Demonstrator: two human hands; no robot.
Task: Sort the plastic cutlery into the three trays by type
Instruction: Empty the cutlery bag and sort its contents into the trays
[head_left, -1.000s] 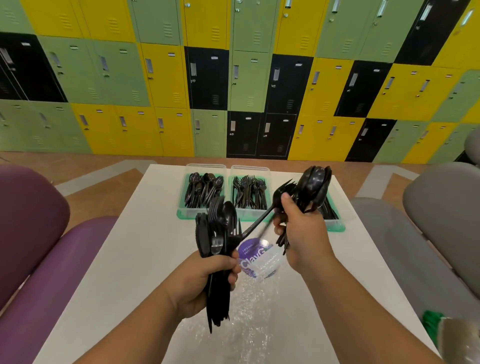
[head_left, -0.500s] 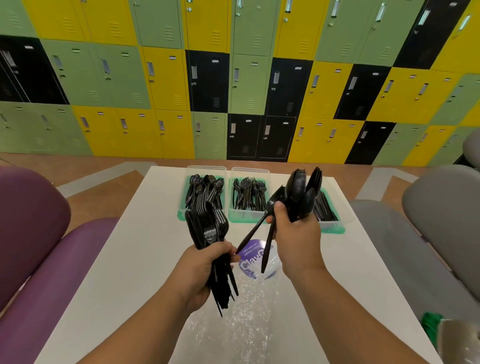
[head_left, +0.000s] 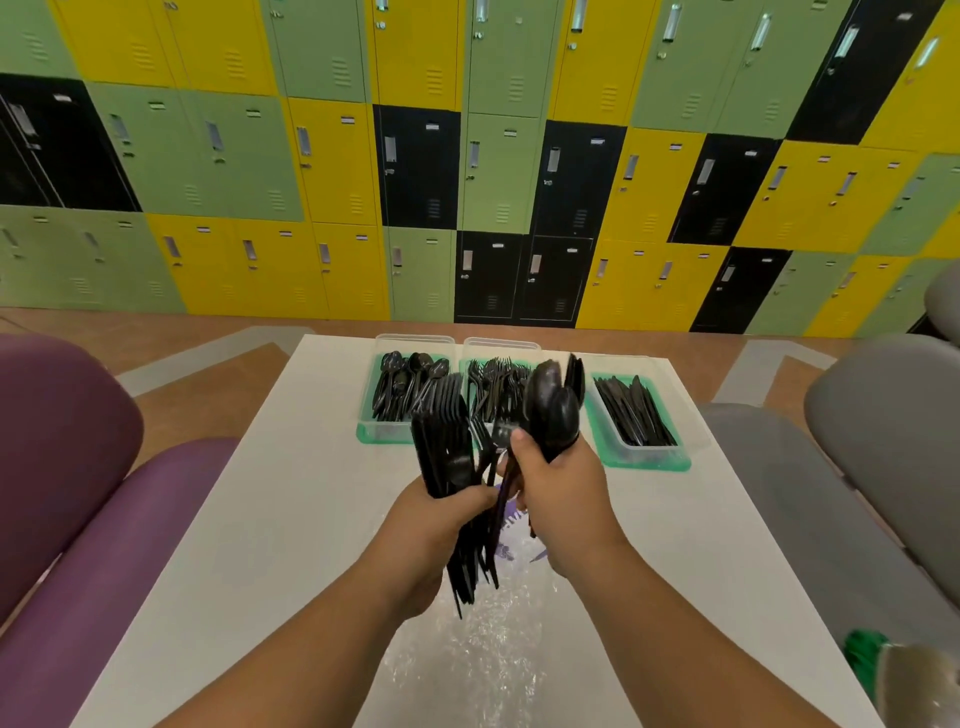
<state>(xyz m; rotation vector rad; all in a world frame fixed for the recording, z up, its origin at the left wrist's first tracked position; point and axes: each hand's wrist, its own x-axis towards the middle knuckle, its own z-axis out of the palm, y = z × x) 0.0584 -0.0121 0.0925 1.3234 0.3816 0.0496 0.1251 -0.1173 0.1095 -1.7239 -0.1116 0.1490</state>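
My left hand (head_left: 436, 525) grips a thick mixed bundle of black plastic cutlery (head_left: 447, 447), fork tines at its top and handles hanging below the fist. Close beside it, my right hand (head_left: 558, 488) holds a stack of black spoons (head_left: 553, 405) upright. Both are above the white table (head_left: 270, 519). At the far end stand three clear trays with green bases: the left tray (head_left: 382, 434) holds spoons, the middle tray (head_left: 501, 345) forks, the right tray (head_left: 649, 457) knives.
A crumpled clear plastic bag (head_left: 483, 649) with a purple label lies on the table under my hands. A purple seat (head_left: 78, 519) flanks the left side, grey seats (head_left: 857, 467) the right. A green-capped object (head_left: 878, 660) sits at the near right corner.
My hands have come together: the right hand with its spoons moved left and down against the left hand's bundle. The cutlery that stuck out below the right hand is now tucked between the hands.
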